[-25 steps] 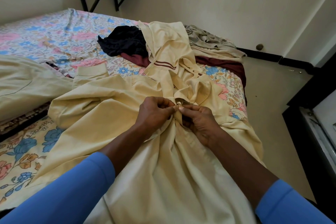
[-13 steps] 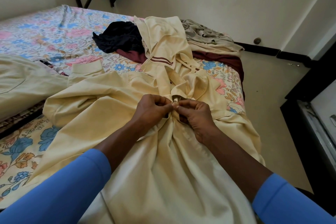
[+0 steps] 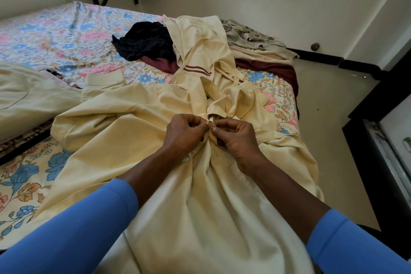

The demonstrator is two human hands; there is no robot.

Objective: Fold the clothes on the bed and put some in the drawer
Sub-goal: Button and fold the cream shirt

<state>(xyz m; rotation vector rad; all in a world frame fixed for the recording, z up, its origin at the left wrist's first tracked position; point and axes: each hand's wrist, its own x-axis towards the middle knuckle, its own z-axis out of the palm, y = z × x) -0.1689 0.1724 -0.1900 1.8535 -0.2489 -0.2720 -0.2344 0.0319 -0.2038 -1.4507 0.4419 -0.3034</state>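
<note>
garment in cream (image 3: 124, 140) lay spread across the floral bed (image 3: 55, 35), one cuff toward the far left. left hand (image 3: 184, 133) & right hand (image 3: 239, 138) met at its middle, both w/ fingers curled, each pinching a small bunched bit of the fabric btwn thumb & forefinger, tips nearly touching. beyond lay a black garment (image 3: 144, 40), a maroon garment (image 3: 266, 69) & a grey patterned garment (image 3: 251, 40) by the far edge. second cream piece (image 3: 26, 95) lay at left. blue sleeves (image 3: 66, 229) covered both forearms.
</note>
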